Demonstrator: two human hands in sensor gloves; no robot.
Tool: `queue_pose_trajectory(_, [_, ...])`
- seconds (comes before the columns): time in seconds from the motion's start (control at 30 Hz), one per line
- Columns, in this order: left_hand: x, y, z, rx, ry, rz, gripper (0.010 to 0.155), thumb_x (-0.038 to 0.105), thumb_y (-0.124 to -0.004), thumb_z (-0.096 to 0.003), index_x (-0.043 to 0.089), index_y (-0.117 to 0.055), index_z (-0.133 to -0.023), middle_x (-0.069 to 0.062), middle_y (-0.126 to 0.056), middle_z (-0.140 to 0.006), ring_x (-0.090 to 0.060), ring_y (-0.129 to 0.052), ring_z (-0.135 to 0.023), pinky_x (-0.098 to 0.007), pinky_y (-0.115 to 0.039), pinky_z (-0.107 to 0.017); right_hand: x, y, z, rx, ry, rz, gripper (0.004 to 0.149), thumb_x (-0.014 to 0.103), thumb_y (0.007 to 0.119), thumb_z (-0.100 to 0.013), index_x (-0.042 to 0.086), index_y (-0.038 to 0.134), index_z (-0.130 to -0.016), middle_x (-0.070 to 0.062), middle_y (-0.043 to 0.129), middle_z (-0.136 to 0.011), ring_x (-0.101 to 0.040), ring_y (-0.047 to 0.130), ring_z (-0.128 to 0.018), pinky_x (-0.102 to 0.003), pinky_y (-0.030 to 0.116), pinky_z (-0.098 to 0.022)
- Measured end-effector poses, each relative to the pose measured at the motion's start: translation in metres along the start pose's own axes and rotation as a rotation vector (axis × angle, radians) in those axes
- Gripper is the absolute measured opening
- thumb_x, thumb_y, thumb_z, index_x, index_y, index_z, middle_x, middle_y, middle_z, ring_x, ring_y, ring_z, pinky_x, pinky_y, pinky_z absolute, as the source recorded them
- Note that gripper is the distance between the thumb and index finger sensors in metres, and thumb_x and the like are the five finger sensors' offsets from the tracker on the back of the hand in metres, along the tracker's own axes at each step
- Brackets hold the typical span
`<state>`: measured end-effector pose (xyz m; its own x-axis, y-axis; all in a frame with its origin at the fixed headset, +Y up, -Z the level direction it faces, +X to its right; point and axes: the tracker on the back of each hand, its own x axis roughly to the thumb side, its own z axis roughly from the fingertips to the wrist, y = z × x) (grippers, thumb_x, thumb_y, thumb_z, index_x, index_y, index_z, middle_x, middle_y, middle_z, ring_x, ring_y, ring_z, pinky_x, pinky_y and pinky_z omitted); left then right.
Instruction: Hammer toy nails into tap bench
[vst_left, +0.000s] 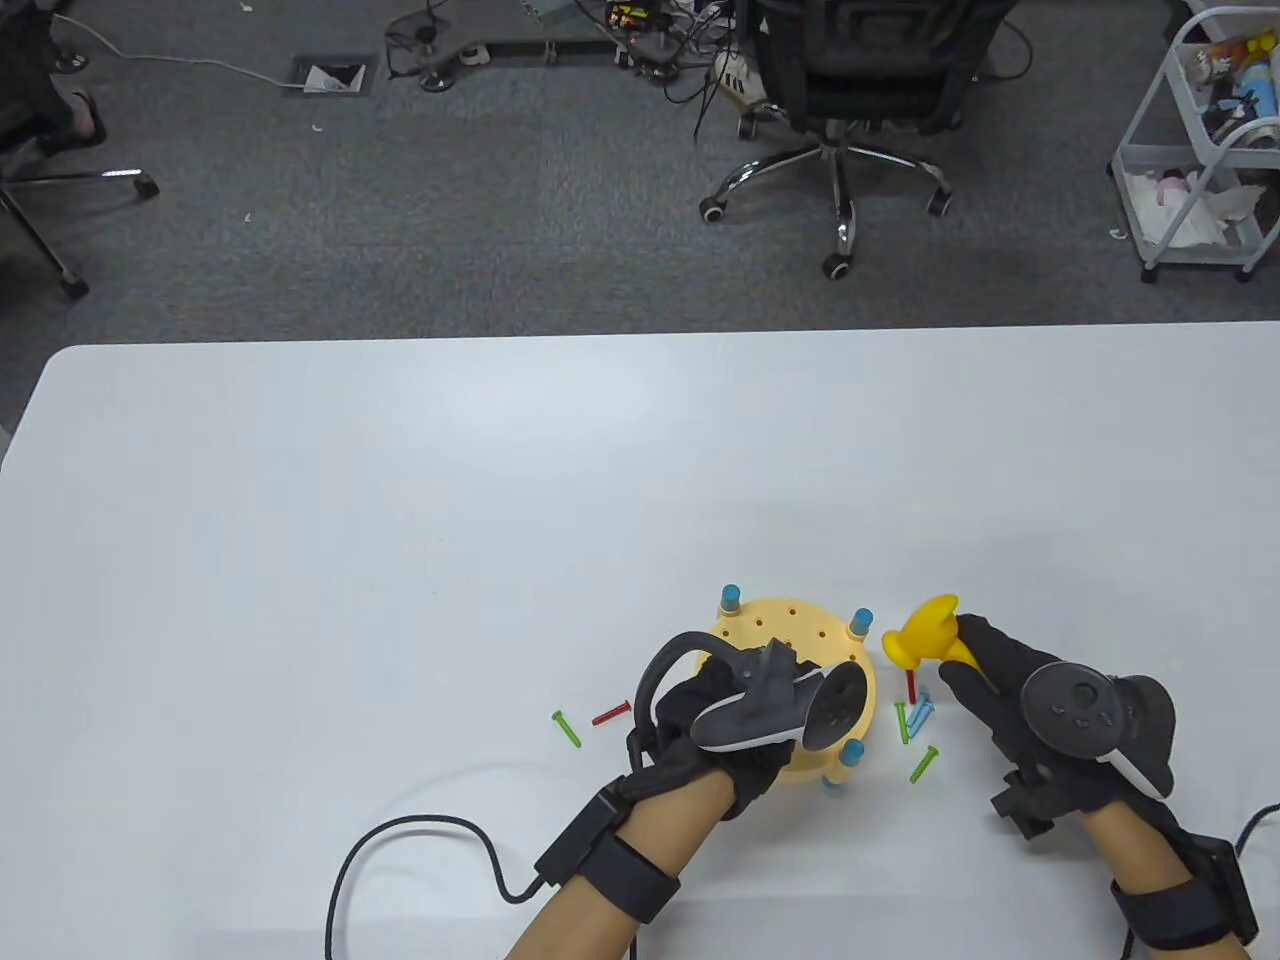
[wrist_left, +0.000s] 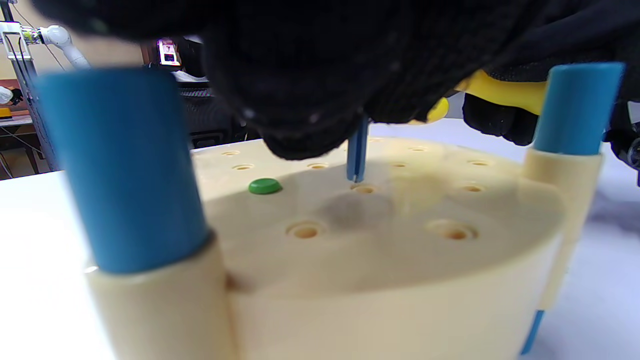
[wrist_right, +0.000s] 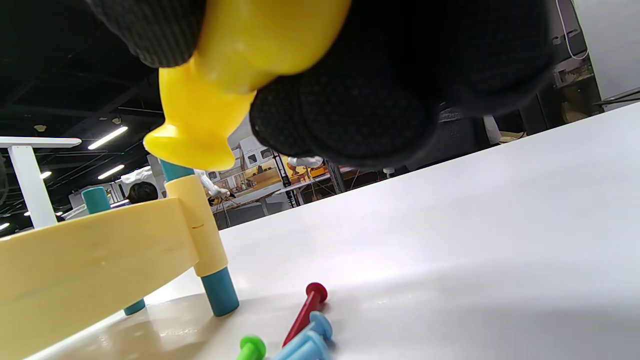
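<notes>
A black office chair (vst_left: 850, 90) stands beyond the white table (vst_left: 400, 520) (a wire cart (vst_left: 1200, 150) at far right)

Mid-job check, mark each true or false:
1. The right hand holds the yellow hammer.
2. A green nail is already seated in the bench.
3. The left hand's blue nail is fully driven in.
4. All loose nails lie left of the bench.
1. True: the right hand grips the yellow hammer.
2. True: a green nail sits flush in the bench.
3. False: the left hand holds the blue nail upright, its tip just above a hole.
4. False: two lie left, but a cluster of loose nails lies to the bench's right.
</notes>
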<state>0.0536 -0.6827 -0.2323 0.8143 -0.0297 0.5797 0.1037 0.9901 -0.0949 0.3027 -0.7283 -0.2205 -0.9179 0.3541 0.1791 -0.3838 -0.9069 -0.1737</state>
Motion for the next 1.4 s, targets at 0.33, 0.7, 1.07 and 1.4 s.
queue_pose_trajectory(0.33, [0.002, -0.004, -0.003, -0.018, -0.008, -0.004, 0.039, 0.031, -0.087, -0.0347, 0.028, -0.084, -0.074, -0.01, -0.101, -0.057, -0.009, -0.097, -0.021, -0.03, -0.084, -0.014, 0.001, 0.001, 0.0, 0.009, -0.001, 0.006, 0.066, 0.053, 0.062, -0.043, 0.013, 0.07, -0.095, -0.002, 0.097, -0.061, -0.019, 0.101, -0.036, -0.039, 0.085, -0.037])
queue_pose_trajectory(0.7, [0.011, 0.004, 0.012, 0.129, 0.0, -0.208, 0.058, 0.048, -0.081, -0.033, 0.024, -0.079, -0.085, -0.011, -0.098, -0.065, -0.008, -0.095, -0.023, -0.029, -0.083, -0.016, 0.001, 0.001, 0.0, 0.011, -0.004, 0.003, 0.066, 0.053, 0.062, -0.043, 0.014, 0.07, -0.095, -0.002, 0.097, -0.061, -0.019, 0.101, -0.036, -0.039, 0.085, -0.037])
queue_pose_trajectory(1.07, [-0.058, -0.015, 0.058, 0.19, 0.102, 0.174, 0.062, 0.051, -0.079, -0.0334, 0.016, -0.081, -0.085, -0.005, -0.096, -0.041, -0.005, -0.087, -0.013, -0.03, -0.079, -0.01, 0.017, -0.012, 0.006, -0.085, -0.107, -0.066, 0.065, 0.053, 0.062, -0.043, 0.015, 0.07, -0.095, -0.002, 0.096, -0.062, -0.019, 0.101, -0.037, -0.039, 0.085, -0.039])
queue_pose_trajectory(1.4, [-0.069, -0.051, 0.062, 0.208, 0.074, 0.292, 0.055, 0.042, -0.085, -0.034, 0.017, -0.081, -0.082, -0.004, -0.096, -0.039, -0.006, -0.087, -0.012, -0.03, -0.079, -0.01, 0.109, -0.006, 0.015, -0.223, -0.542, 0.234, 0.064, 0.053, 0.064, -0.041, 0.019, 0.07, -0.096, -0.001, 0.096, -0.064, -0.02, 0.1, -0.039, -0.04, 0.084, -0.041])
